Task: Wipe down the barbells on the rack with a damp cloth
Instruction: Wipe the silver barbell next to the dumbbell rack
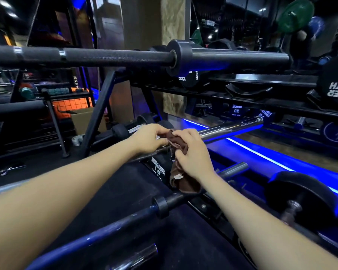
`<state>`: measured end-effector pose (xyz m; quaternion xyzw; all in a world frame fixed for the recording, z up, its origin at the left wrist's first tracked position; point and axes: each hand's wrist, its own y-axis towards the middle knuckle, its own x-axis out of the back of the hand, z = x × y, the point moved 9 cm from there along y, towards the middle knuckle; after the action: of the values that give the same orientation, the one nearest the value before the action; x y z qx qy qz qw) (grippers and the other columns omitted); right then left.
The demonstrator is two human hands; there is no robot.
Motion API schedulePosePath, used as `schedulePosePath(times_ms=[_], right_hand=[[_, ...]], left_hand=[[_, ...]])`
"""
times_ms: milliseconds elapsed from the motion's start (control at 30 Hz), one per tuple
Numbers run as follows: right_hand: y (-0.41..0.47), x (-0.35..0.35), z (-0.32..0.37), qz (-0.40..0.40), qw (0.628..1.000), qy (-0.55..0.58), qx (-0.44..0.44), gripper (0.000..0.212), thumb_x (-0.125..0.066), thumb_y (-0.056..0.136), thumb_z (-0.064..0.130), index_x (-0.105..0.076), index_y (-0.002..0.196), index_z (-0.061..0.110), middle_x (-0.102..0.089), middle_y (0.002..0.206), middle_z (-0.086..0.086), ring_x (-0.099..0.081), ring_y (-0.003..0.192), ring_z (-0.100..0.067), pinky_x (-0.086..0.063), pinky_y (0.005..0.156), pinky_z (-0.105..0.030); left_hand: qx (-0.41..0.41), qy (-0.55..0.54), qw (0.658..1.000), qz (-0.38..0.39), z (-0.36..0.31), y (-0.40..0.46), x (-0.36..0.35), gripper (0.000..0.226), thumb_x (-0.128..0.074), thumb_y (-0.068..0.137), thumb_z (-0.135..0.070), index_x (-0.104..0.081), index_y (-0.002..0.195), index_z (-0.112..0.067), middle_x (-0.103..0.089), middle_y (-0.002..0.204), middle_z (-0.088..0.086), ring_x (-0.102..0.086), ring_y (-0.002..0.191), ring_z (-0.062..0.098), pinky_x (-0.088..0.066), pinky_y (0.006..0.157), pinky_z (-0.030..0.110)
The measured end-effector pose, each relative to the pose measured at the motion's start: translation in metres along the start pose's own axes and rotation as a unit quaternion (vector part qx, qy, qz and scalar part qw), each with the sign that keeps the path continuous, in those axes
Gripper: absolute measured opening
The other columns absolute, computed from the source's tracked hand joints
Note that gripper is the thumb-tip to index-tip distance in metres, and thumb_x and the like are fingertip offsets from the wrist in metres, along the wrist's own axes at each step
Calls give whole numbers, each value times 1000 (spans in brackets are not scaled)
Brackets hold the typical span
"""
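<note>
Both our hands grip the brown cloth [179, 142] at centre: left hand [149, 138] pinching its top, right hand [191, 152] clutching it against the chrome barbell [232, 126] running toward two o'clock.

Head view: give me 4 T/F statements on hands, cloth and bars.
1. Both hands hold the brown cloth. True: the left hand and right hand grip it.
2. The cloth is on the black barbell at the top. False: it is at the chrome barbell lower down.
3. The cloth is blue. False: it is brown.
4. A black-collared bar lies nearer the camera than the hands. True.
</note>
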<state>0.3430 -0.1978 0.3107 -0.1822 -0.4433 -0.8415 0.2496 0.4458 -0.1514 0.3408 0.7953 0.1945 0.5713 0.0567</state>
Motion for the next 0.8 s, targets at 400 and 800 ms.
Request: schedulePosePath(times_ms=[400,800], right_hand=[[-45,0,-21,11,998,-58,24,37,-57,71,9,-67,105,18,-51,109,4,-57,91,-25,-49,77,-34],[-45,-16,1,-40,997,-50,32,27,-64,72,9,-67,98,15,-49,102,-1,-48,83,-27,-42,65,-29]], left_hand=[[18,75,997,20,8,3,-5,34,-45,100,-24,-59,127,-10,-52,138,-3,-49,125,16,-32,96,19],[34,68,997,1,10,3,-5,34,-45,100,-24,-59,128,-11,-52,139,-3,-47,128,17,-31,104,24]])
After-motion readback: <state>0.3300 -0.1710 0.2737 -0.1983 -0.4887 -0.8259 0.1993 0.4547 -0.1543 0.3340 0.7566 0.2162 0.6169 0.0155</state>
